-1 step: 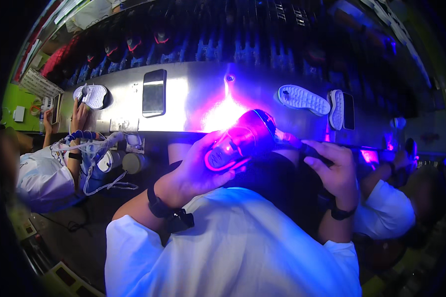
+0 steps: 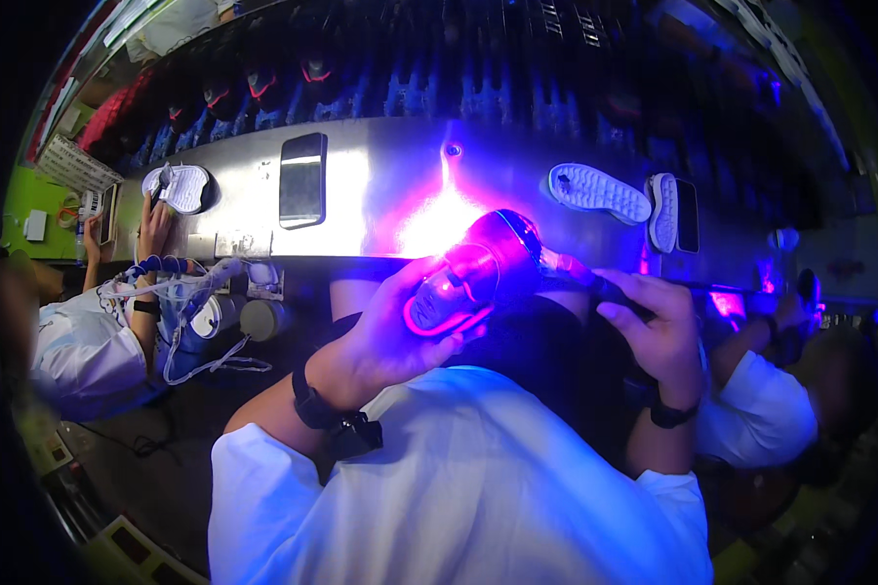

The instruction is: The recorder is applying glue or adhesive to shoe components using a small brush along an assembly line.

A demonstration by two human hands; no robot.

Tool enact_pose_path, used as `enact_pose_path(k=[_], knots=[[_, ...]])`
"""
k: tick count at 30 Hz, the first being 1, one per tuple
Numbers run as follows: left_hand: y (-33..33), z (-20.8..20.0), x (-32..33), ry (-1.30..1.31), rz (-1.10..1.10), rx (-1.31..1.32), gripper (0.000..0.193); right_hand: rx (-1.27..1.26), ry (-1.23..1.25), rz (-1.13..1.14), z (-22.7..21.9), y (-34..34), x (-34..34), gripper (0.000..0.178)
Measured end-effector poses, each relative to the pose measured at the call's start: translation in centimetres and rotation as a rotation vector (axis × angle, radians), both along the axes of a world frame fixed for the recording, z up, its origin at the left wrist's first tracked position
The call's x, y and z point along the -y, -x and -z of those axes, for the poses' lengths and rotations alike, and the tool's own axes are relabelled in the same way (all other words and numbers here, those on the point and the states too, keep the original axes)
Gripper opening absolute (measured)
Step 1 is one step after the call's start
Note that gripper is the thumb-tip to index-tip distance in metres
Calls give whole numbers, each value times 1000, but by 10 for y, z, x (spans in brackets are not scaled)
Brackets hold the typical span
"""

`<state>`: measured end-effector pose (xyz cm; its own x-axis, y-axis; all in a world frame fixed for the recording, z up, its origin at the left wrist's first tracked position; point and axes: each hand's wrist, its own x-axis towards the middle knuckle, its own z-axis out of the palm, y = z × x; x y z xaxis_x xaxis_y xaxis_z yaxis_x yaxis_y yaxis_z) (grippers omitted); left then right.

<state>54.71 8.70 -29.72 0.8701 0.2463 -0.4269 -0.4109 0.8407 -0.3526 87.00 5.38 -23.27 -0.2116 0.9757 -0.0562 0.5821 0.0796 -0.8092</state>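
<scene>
Along the bright metal bench [image 2: 234, 161], near a box [image 2: 76, 164] bearing dark print at far left, little differs from a moment ago: one dark shoe upper [image 2: 478, 278] stays wrapped in the left hand [image 2: 385, 327] above the person's lap, its faint markings too blurred to read. Three white soles [image 2: 600, 193] lie on the metal, two right and one left by a co-worker's hand [image 2: 153, 226], with one dark phone [image 2: 303, 181] between. One slim brush [image 2: 568, 267] remains pinched in the right hand [image 2: 663, 327], tip beside the upper, contact unclear.

Bench [image 2: 351, 195] (seemingly metal), phone [image 2: 303, 181], white soles [image 2: 600, 193]
</scene>
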Motion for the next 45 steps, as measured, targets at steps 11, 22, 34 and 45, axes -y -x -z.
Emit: enact_pose_path(k=[11,22,34,45], knots=[[5,16,15,307,-50,270,80,-266,-46,9,39,36,-18,38],[0,-4,-30,-401,-3,-132,61,-123,-24,127,76,34,-7,39],[-59,-49,-60,-1357,259,-676,97,-325,-108,311,39,3,0,36],[-69,-43,-55,-1276,331,-754,82,-352,-124,231,68,-10,41,32]])
